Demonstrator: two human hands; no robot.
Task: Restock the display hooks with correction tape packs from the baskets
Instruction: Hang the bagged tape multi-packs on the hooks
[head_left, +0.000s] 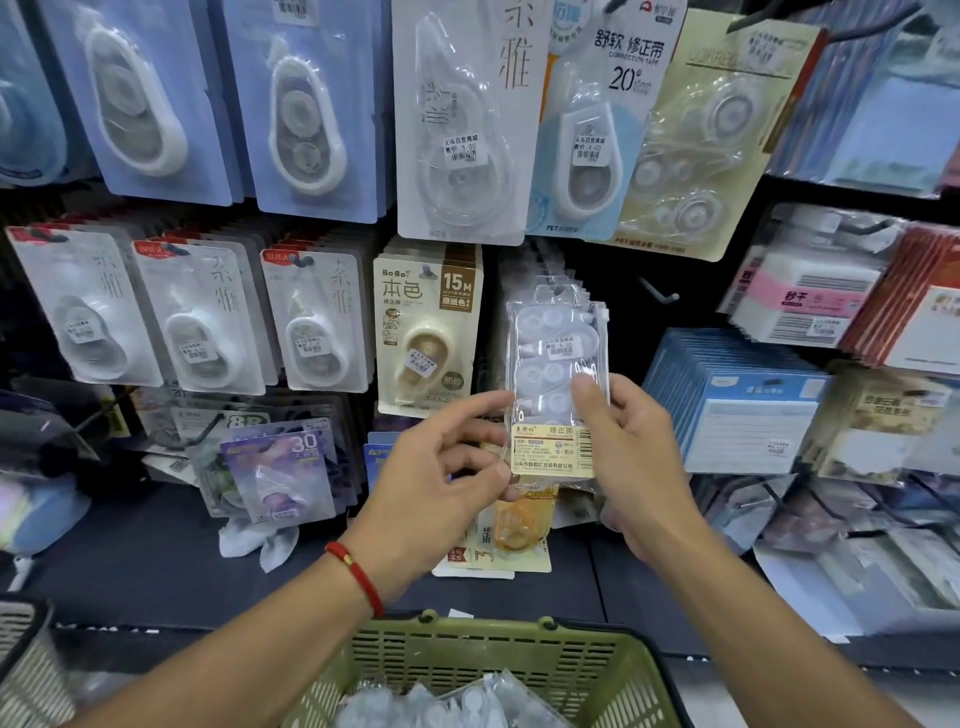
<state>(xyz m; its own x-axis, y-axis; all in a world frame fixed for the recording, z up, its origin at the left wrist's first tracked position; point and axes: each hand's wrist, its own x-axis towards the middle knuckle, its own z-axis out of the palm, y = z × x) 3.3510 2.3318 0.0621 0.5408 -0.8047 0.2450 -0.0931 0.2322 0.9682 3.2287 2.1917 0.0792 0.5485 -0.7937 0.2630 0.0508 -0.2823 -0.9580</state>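
A clear correction tape pack (553, 358) with a yellow label at its bottom stands upright in front of the display wall. My right hand (631, 452) grips its lower right edge, thumb on the front. My left hand (441, 478) pinches the pack's lower left edge near the label; a red cord circles that wrist. The pack's top hang hole sits close to a row of similar clear packs on a hook behind it. A bare hook (660, 293) juts out to the right. Below, a green basket (498, 660) holds several more clear packs (441, 706).
Hooks full of carded correction tapes (208, 317) cover the wall at left and above. A beige pack (426, 332) hangs just left of the held one. Notepads (737, 400) fill the right side. A dark shelf ledge (156, 561) runs below. A grey basket (21, 654) sits bottom left.
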